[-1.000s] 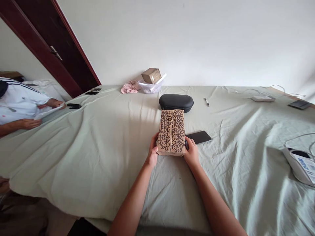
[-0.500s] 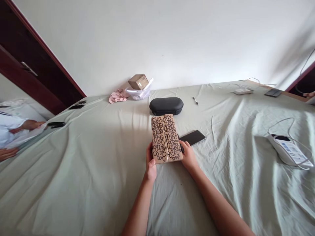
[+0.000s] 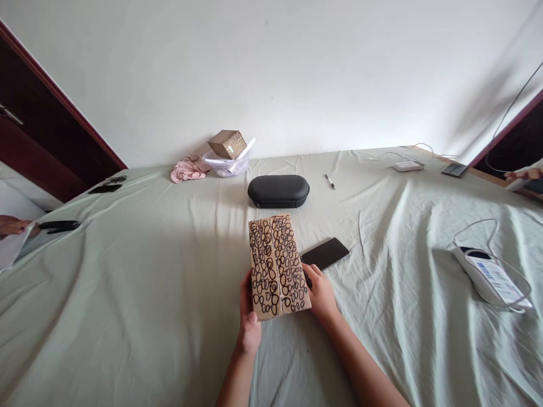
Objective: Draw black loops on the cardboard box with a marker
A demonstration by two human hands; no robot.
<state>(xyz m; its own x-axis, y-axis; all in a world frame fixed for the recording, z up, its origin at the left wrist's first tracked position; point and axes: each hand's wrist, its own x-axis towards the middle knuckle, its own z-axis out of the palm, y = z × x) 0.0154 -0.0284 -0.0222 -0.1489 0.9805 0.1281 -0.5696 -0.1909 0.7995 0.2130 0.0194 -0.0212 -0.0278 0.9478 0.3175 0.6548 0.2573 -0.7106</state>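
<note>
Where the brown-paper parcel (image 3: 278,265) is sitting: it is being held at the near end, in front of the person, above a pale green bed sheet (image 3: 127,299); whether it is touching the sheet, I cannot tell.
Long axis: it is running away from the person, its far end leaning slightly left, with a paper seam running lengthwise through black inked loops.
Left grip (image 3: 249,319): closing on the near-left corner, thumb showing below the near edge, fingers hidden behind the parcel.
Right grip (image 3: 321,294): closing on the right long edge close to the near corner, with a small dark object showing at the fingers, too small to name.
Nearer hand: the right one is reaching farther up the parcel and lying closest to the black smartphone (image 3: 325,254).
Ahead: a black zip case (image 3: 278,191) is lying just beyond the far end, with a pen (image 3: 330,181) past it.
Off left: a co-worker's hand (image 3: 14,226) is holding a white sheet at the frame edge.
</note>
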